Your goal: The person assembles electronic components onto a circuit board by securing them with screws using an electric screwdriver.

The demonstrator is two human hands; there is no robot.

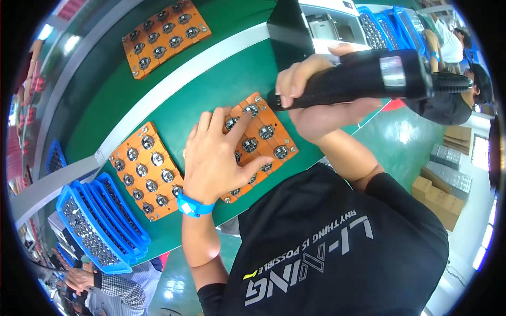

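Note:
My right hand [324,118] is wrapped round a thick black electric screwdriver [348,79], its cable end pointing right. The narrow front end hangs over the far right corner of an orange fixture plate [258,125]; whether it touches anything there I cannot tell. Rows of small round metal-and-black parts [266,131] sit in this plate. With fingers spread, my left hand [213,155] lies over the plate's left half, hiding several of the parts. Its index finger reaches toward a part near the far corner. A blue wristband [194,204] circles the left wrist.
Similar loaded orange plates lie at the left [149,171] and beyond the pale rail [205,66]. Nested blue trays [100,226] of small parts stand at the table's left end. A black panel and white machine [334,26] rise at the far right. Other people are nearby.

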